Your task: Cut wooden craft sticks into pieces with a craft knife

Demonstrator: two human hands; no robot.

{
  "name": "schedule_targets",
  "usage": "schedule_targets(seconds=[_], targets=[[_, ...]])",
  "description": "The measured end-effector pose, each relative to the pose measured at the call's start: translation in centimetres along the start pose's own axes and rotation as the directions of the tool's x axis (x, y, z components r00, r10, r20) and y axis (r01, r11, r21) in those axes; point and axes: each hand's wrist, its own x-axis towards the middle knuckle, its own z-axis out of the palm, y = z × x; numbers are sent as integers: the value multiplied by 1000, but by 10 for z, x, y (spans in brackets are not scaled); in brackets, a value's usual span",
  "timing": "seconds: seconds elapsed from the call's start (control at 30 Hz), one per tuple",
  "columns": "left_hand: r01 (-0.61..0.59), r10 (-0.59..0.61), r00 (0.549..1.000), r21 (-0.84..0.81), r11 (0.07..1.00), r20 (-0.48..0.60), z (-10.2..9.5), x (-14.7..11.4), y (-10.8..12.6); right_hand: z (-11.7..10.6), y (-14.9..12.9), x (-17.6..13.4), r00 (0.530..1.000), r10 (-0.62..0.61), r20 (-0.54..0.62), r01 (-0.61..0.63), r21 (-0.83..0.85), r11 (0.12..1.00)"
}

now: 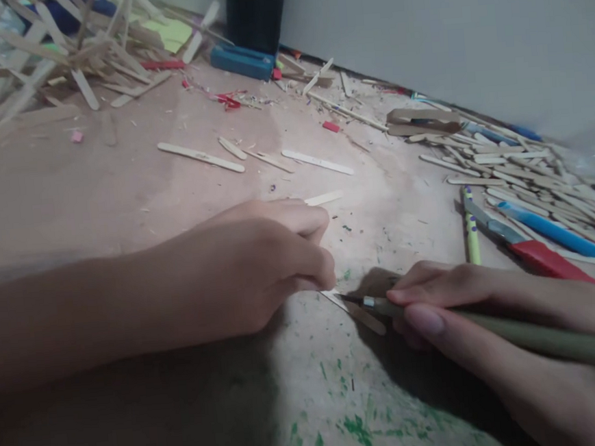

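My left hand (274, 252) is closed, its fingers curled and pinched low over the table. From under its fingertips sticks out a wooden craft stick (369, 319), slanting down to the right. Behind the knuckles the end of another pale stick (325, 198) shows; whether the hand touches it I cannot tell. My right hand (454, 314) grips a slim green-handled tool (538, 338) like a pen. That tool has a metal collar and a thin dark tip, which is at the craft stick beside my left fingertips.
Loose craft sticks (201, 157) lie beyond my hands. A stick heap (520, 171) fills the right, near a red-handled knife (552, 261), a blue tube-like object (550, 228) and a yellow-green stick (471, 226). A tangled stick pile (58, 56) and a blue-based dark stand (243, 61) are at back.
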Motion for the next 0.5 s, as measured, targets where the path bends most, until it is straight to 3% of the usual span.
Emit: schedule_targets(seconds=[0.17, 0.5], targets=[[-11, 11, 1000, -10, 1000, -2, -1, 0, -1, -7, -11, 10, 991, 112, 71, -116, 46, 992], [21, -21, 1000, 6, 1000, -12, 1, 1, 6, 14, -18, 9, 942, 332, -53, -310, 250, 917]])
